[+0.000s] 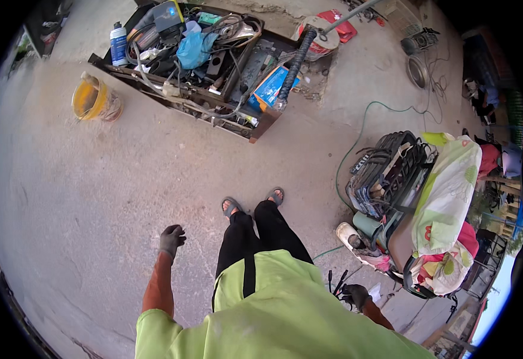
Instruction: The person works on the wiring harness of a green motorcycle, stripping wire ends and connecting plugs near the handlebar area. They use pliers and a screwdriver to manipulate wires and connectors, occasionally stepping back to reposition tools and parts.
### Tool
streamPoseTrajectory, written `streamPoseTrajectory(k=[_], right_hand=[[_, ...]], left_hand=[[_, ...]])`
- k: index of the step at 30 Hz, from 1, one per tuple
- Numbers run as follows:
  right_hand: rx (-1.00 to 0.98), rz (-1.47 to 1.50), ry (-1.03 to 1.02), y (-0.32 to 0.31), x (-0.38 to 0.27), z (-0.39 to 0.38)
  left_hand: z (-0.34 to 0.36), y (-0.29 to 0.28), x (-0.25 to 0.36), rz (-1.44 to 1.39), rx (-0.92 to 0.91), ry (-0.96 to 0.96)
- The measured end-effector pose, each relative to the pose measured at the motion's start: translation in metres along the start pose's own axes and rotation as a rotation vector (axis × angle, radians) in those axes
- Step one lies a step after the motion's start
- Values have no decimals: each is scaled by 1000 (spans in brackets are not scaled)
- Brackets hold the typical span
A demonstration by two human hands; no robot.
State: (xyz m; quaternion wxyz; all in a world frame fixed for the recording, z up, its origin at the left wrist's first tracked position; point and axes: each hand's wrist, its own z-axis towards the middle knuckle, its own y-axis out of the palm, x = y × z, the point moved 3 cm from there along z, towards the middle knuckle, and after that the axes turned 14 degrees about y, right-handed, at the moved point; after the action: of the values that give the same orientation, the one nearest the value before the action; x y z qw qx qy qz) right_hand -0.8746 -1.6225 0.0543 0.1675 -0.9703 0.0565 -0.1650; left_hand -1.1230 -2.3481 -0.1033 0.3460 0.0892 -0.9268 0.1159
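At lower right, the gloved right hand [357, 295] appears closed around slim black-handled tools [335, 283], probably held out sideways to clear the body; how tightly, I cannot tell. The gloved left hand [172, 239], lower left of centre, hangs half-curled, seemingly empty. The metal tool tray [260, 133], upper centre, presumably keeps cables [237, 27] together.

The blue label [119, 48] on a white bottle [117, 33], upper left of the frame, and a blue-and-orange box [271, 87], upper centre, carry print too small to read.
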Motion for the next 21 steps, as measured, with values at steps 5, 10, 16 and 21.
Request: streamPoseTrajectory(k=[5, 10, 16, 21], right_hand=[[-91, 61, -94, 1, -41, 17], [-59, 193, -129, -18, -84, 0], [-201, 277, -331, 89, -211, 45], [-370, 194, -444, 204, -224, 71]], left_hand=[[37, 58, 45, 184, -135, 91], [81, 140, 81, 266, -237, 197], [190, 236, 89, 404, -446, 314], [311, 296, 46, 602, -512, 439]])
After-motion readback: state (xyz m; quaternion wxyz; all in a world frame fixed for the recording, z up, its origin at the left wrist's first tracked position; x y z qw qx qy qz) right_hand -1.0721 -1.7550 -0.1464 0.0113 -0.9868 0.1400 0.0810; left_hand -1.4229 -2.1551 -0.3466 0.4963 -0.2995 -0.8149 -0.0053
